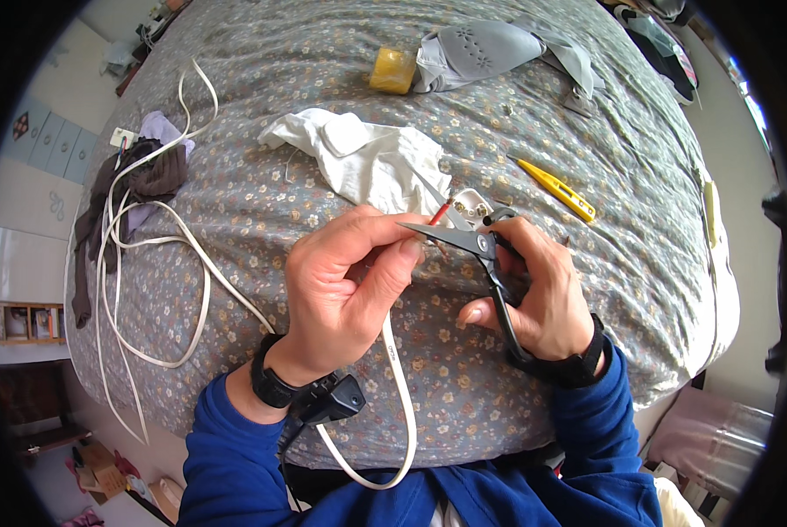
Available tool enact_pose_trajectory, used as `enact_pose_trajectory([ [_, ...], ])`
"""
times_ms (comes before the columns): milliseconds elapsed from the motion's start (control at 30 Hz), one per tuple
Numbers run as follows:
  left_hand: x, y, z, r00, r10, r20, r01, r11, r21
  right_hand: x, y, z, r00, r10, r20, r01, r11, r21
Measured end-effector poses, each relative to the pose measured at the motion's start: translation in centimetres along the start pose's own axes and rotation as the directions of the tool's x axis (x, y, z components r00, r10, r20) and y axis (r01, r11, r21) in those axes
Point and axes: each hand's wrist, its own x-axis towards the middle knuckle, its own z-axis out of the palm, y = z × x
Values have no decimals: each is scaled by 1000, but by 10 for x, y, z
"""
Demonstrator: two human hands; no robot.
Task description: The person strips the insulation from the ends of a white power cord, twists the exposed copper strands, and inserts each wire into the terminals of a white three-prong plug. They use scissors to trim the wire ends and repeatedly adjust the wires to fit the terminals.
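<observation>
My left hand (336, 277) is closed, thumb and forefinger pinching the end of a white cable (400, 378). A thin red wire (442, 212) sticks up from those fingertips. My right hand (547, 285) grips black-handled scissors (455, 236), whose blades are spread and lie at the red wire beside my left fingertips. Whether the blades touch the wire, I cannot tell. Just beyond the scissors lies a small white plastic housing (470, 204) with metal parts inside, partly hidden. A yellow tester screwdriver (556, 187) rests to the right of it.
White cable loops (196, 255) spread at the left, over dark cloth (152, 171). A crumpled white cloth (367, 158) lies ahead of my hands. Farther off are a yellow tape roll (392, 70) and grey fabric (481, 54). Everything rests on a flowered bedsheet (490, 395).
</observation>
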Motion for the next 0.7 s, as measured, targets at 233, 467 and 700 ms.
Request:
enact_pose_trajectory([
  [233, -3, 2, 4, 999, -47, -5, 46, 991, -122, 0, 0, 3, 996, 15, -84, -19, 998, -54],
  [467, -6, 3, 6, 999, 35, 4, -33, 980, -195, 5, 6, -4, 949, 280, -144, -250, 948, 195],
  [700, -2, -2, 5, 985, -174, 0, 157, 888, -432, 1, 17, -4, 947, 166, -275, -144, 985, 100],
])
